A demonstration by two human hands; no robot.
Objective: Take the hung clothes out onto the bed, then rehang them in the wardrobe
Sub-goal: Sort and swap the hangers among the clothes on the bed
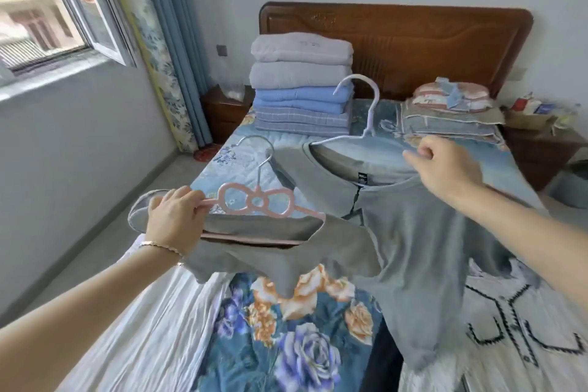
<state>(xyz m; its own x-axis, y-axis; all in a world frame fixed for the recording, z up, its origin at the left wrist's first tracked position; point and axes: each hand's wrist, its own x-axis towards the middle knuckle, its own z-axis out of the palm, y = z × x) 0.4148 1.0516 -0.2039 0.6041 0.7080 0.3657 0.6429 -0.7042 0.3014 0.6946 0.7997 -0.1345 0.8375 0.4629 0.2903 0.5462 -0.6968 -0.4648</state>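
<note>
left hand (173, 219) grips pink hanger (257, 200), right hand (445, 165) pinches tilted white hanger (366, 124); grey tee (429, 232) may slide off.

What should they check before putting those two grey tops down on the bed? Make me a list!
1. Left hand grips the pink hanger: ok.
2. Right hand holds the white hanger: ok.
3. Small top sits on the pink hanger: ok.
4. T-shirt sits on both ends of the white hanger: cannot tell, since the hand hides one end.
5. The two hooks are apart, not tangled: ok.
6. Bare spot on the bed under the tops: ok, the flowery sheet shows between the white clothes.
</note>
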